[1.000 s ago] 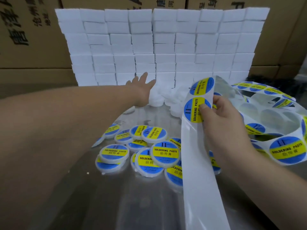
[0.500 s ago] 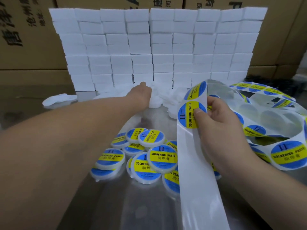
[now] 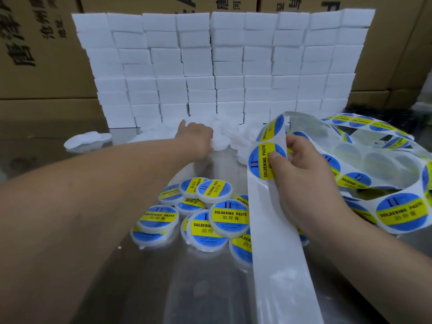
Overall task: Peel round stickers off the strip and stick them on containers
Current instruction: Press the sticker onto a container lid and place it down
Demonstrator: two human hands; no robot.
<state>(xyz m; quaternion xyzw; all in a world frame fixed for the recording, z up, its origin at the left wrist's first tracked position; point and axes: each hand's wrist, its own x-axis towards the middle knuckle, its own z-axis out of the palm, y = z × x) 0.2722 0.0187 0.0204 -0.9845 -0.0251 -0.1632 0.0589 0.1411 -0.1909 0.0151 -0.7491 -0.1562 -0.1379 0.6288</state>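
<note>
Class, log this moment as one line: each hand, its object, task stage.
left hand: grips white container | right hand: pinches sticker strip, thumb on round sticker | stage: sticker not yet applied

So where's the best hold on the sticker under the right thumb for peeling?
Take the sticker by its right edge, coming from the right: the strip hangs upright, and that edge faces the right hand, whose thumb rests on it.
</note>
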